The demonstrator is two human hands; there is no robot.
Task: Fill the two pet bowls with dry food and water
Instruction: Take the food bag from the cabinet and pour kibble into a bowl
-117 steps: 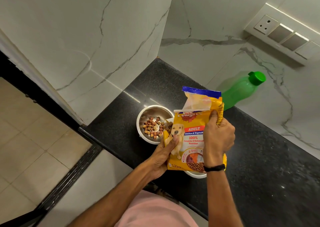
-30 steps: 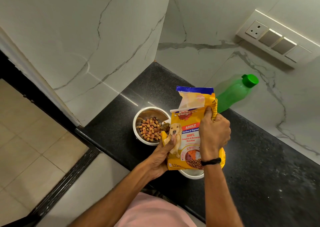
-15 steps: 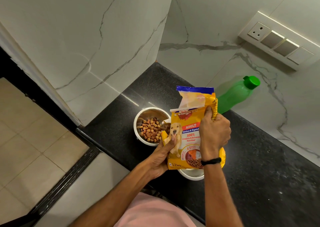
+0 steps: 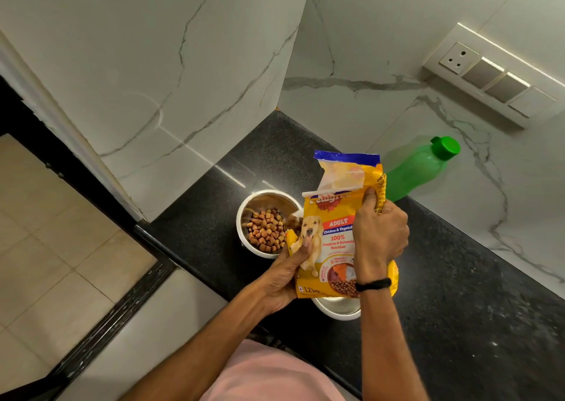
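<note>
Starting at the left, the steel bowl sits on the black tabletop with a mound of brown kibble heaped across its floor, so the dry-food half of the job looks well along. Just right of it, the left hand pinches the lower left edge of the yellow food bag, thumb on the printed front and the other fingers hidden behind. The bag stands upright between both hands, its torn corner hanging right at the bowl's rim. It reads as soft, crinkly film, fairly light, with loose contents that will shift and slump, so it probably wants exactly this two-point hold: one hand low to steer the spout, one high to control the tilt. Next over, the right hand has its grip closed around the bag's upper right seam, knuckles toward the camera, a black band on the wrist.

Below the bag, a second bowl peeks out near the tabletop's front edge; its inside is hidden, so whether it holds anything I cannot tell. Further right, a green bottle with its cap on stands by the marble wall, well apart from the hands. Whether there is water in it cannot be seen through the tinted plastic.
</note>
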